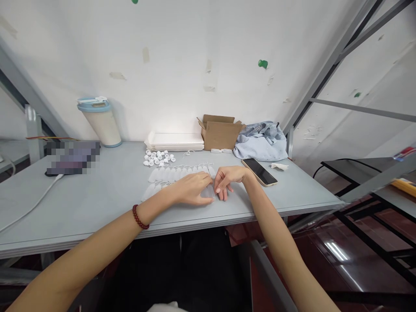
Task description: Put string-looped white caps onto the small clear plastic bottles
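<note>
In the head view, the left hand (195, 188) lies palm down over the right end of the front row of clear pieces (151, 190), its thumb spread away from the fingers, with nothing seen in its grip; the right hand (226, 178) is just beside it with bent fingers, and I cannot tell if it pinches anything; the back row of clear pieces (169, 174) lies on the surface (113, 186) behind the left hand.

The pieces lie close together, so a bump from the fingers could push a row crooked; the left wrist is low, so it could drag the front row; the phone (260, 172) is near the right wrist, so a wide swing might knock it.

There are two hands, two rows, one phone, one cup (102, 125), one brown box (221, 135) and one cloth (260, 145); the back row has about ten pieces; the left hand hides too much of the front row to count; the heap of white caps (156, 160) has more than a dozen, some overlapping.
</note>
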The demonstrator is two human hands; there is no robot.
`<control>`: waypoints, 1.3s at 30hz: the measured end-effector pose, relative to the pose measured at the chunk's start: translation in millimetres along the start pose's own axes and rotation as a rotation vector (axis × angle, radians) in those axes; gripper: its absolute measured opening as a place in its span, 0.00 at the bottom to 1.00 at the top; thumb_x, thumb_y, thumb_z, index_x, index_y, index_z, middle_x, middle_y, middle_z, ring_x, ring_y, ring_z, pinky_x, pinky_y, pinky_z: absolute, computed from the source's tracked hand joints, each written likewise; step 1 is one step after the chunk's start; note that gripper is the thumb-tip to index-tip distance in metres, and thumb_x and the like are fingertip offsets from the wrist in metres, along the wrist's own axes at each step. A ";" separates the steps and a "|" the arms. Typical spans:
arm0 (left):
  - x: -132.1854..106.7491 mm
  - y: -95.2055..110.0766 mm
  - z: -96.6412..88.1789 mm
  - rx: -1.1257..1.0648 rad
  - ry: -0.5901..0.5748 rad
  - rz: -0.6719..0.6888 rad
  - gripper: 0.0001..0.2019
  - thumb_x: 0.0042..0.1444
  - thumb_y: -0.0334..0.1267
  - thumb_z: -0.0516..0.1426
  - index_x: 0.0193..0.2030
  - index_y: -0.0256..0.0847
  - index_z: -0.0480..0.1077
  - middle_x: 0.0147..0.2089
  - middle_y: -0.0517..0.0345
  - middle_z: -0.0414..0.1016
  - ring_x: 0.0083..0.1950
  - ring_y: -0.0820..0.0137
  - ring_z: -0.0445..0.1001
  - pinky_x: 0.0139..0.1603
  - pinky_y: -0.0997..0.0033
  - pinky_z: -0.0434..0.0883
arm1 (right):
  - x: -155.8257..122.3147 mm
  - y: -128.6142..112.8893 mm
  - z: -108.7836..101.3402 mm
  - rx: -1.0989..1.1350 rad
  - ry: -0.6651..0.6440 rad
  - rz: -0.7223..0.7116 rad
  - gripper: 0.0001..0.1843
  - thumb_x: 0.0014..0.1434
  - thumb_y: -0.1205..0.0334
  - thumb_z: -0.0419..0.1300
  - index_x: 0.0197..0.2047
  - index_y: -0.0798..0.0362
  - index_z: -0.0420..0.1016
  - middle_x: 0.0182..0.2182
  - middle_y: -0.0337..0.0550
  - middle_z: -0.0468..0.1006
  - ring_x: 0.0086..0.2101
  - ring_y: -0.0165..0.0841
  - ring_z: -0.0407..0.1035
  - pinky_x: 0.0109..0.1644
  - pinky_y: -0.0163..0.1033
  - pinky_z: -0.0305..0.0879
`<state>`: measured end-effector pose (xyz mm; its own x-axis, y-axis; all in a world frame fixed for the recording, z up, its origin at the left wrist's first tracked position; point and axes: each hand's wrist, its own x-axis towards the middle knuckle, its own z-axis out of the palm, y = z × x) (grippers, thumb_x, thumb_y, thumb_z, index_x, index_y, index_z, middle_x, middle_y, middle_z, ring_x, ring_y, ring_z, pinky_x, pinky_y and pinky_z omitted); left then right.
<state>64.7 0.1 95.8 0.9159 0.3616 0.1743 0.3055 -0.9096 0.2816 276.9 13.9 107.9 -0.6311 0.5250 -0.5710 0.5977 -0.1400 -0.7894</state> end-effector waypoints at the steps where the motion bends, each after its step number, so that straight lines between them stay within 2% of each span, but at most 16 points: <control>1: 0.2 0.2 -0.2 0.004 -0.004 -0.006 0.16 0.57 0.47 0.54 0.43 0.37 0.68 0.41 0.49 0.71 0.43 0.61 0.70 0.43 0.64 0.66 | 0.1 -0.1 0.1 0.003 0.009 -0.004 0.23 0.41 0.50 0.71 0.34 0.61 0.78 0.27 0.46 0.82 0.27 0.34 0.78 0.20 0.29 0.62; 31: 0.2 -1.1 1.1 0.038 0.005 -0.004 0.15 0.57 0.48 0.54 0.41 0.37 0.67 0.40 0.50 0.70 0.41 0.61 0.69 0.41 0.63 0.65 | 1.3 2.0 -1.9 -0.006 0.038 -0.029 0.22 0.43 0.51 0.71 0.35 0.61 0.78 0.28 0.46 0.82 0.28 0.34 0.78 0.23 0.30 0.65; 39: 0.8 -4.7 3.9 0.058 0.011 0.002 0.21 0.56 0.56 0.55 0.42 0.37 0.67 0.41 0.49 0.69 0.43 0.60 0.68 0.42 0.63 0.65 | 1.2 0.8 -0.9 -0.009 0.040 -0.025 0.22 0.43 0.51 0.71 0.34 0.61 0.78 0.27 0.46 0.82 0.28 0.33 0.78 0.23 0.30 0.65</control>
<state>65.0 3.8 90.9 0.9135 0.3621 0.1856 0.3189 -0.9205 0.2259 277.0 15.1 106.7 -0.6255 0.5613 -0.5419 0.5869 -0.1190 -0.8008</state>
